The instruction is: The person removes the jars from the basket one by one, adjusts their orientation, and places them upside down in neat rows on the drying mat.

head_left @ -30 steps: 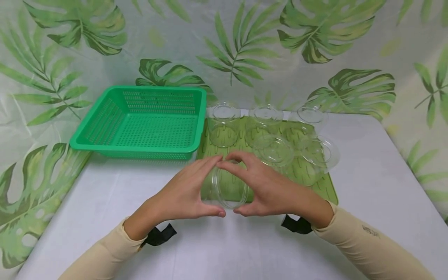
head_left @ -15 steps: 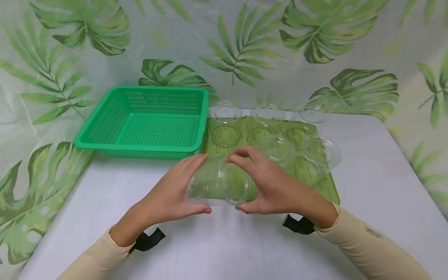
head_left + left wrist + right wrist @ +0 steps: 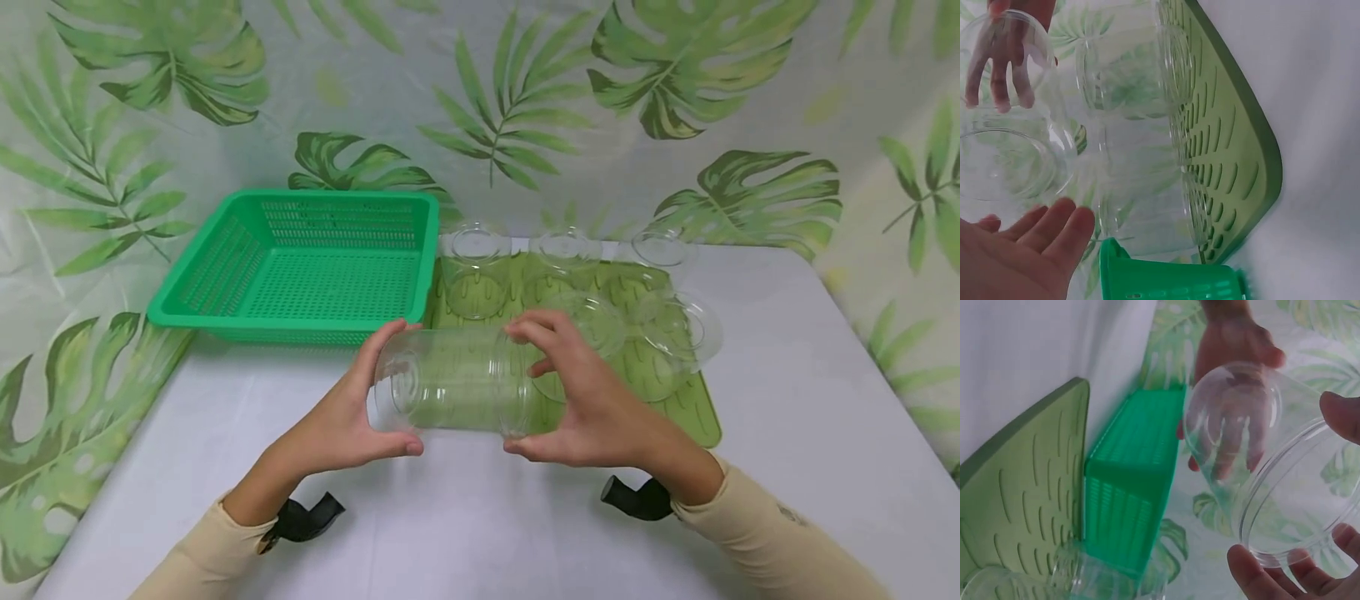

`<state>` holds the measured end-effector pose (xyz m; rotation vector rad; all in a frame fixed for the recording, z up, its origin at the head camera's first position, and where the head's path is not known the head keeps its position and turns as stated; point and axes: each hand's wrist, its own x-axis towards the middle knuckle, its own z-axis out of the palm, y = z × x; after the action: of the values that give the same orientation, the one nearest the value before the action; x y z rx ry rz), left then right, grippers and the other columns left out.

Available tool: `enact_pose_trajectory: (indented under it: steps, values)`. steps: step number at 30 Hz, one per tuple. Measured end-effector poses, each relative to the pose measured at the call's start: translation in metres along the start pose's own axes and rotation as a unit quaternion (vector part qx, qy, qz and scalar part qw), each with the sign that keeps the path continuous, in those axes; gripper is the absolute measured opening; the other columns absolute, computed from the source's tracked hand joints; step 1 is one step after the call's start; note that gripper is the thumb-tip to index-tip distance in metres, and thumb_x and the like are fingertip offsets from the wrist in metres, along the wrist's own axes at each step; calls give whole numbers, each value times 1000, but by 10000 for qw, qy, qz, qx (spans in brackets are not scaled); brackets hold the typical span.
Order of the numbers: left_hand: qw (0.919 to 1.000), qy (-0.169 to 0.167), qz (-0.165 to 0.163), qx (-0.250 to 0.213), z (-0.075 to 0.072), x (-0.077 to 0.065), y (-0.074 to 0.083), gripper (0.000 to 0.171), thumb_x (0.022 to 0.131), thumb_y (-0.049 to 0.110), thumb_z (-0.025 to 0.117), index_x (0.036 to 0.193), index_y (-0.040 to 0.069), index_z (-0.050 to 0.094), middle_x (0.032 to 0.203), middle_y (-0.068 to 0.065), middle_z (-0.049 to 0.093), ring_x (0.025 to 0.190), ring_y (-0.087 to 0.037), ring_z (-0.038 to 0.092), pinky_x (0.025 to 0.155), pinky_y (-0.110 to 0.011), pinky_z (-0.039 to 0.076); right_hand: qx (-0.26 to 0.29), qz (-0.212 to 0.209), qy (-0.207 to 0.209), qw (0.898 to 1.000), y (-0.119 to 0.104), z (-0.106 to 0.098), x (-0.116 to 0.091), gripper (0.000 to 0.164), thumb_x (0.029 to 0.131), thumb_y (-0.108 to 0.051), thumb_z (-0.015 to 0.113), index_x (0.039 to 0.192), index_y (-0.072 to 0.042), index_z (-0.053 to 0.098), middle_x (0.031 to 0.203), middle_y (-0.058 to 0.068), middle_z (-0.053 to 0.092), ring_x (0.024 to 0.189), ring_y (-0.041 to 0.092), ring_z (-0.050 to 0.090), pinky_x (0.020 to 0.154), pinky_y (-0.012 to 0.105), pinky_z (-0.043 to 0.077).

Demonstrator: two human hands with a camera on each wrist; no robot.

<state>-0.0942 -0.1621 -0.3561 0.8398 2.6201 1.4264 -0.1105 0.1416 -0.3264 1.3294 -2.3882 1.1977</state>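
Observation:
A clear plastic cup point(image 3: 457, 383) is held on its side above the table, base to the left and rim to the right. At the rim, my right hand point(image 3: 592, 400) grips it between thumb and fingers; the right wrist view shows that thumb point(image 3: 1342, 417) and the fingertips below around the rim. My left hand point(image 3: 341, 408) curves loosely about the base, its thumb in front. The left wrist view shows its fingers point(image 3: 1060, 234) extended beside the cup, and contact is hard to tell. Whether one cup or nested cups are held cannot be told through the clear walls.
Several clear cups, such as one at the back left point(image 3: 477, 279), stand upside down on a green ribbed mat point(image 3: 701, 417). A green perforated basket point(image 3: 300, 323) stands left of the mat. A leaf-print cloth point(image 3: 510, 92) hangs behind the white table point(image 3: 465, 533).
My left hand has slid left from near the rim to the base, and more of the cup's side now shows. My right hand stays at the rim. The standing cups have not moved.

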Motion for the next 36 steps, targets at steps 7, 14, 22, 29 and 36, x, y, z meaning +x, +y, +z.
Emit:
enact_pose_trajectory:
  steps: [7,14,22,29,36]
  values:
    - [9969,-317,469,-546,1,1,-4,126,69,10,90,158,23,2,156,-13,30,139,-32,45,110,-39,45,350,-34,39,9994,2,0,-4,101,64,-22,93,144,-2,35,144,16,36,129,29,43,87,37,59]
    - [9975,-219,514,-427,-1,1,1,124,68,11,91,158,22,6,154,-13,35,134,-26,49,108,-31,45,230,-101,-6,9997,3,1,-6,102,65,-21,93,144,1,33,144,18,36,130,27,43,89,36,58]
    - [9993,28,368,101,-9,-2,6,122,65,18,92,159,23,14,151,-4,41,131,-12,49,108,-23,42,213,181,-72,9996,8,11,-12,110,66,-23,92,148,-1,22,146,16,35,131,27,46,94,34,56]
    - [9959,311,830,-166,-14,-1,16,116,67,22,91,158,14,19,150,-12,39,134,-17,44,111,-20,40,210,308,182,9991,9,26,-15,109,67,-23,92,148,-2,22,148,15,36,124,25,54,90,37,54]
    - [9873,924,1217,-437,-12,7,32,109,69,35,90,155,10,29,148,-13,41,133,-19,48,111,-24,42,849,660,608,9923,10,48,-15,108,68,-10,90,148,-3,19,153,13,35,109,21,64,83,33,54]
